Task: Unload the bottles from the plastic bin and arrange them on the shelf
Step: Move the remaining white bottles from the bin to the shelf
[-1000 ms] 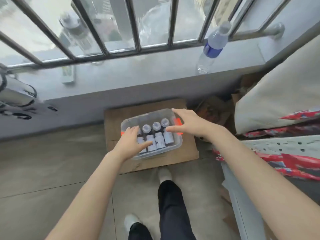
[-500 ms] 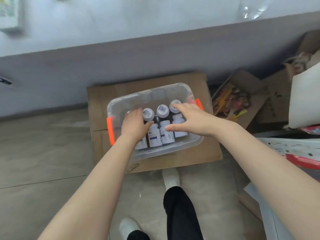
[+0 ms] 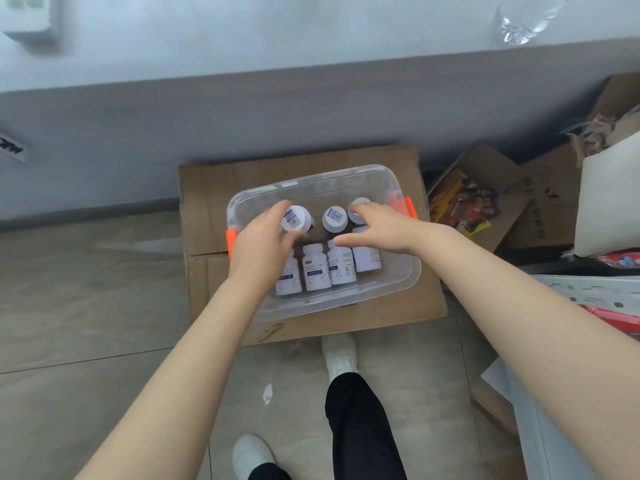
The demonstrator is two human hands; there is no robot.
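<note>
Bottles (image 3: pixel 316 268) are seen in the bin (image 3: pixel 398 284), set on a box (image 3: pixel 381 317) on the floor (image 3: pixel 86 306). The back-left bottle (image 3: pixel 296 219) is now clasped by the left hand (image 3: pixel 263 247), which lay beside it a half-second earlier; the back-right bottle (image 3: pixel 360 202) is touched by the right hand (image 3: pixel 388 226), grip unclear.

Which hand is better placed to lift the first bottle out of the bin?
Left. The left hand curls round the back-left bottle in the bin; the right hand only lies over the back-right bottle, fingers fairly straight.
</note>
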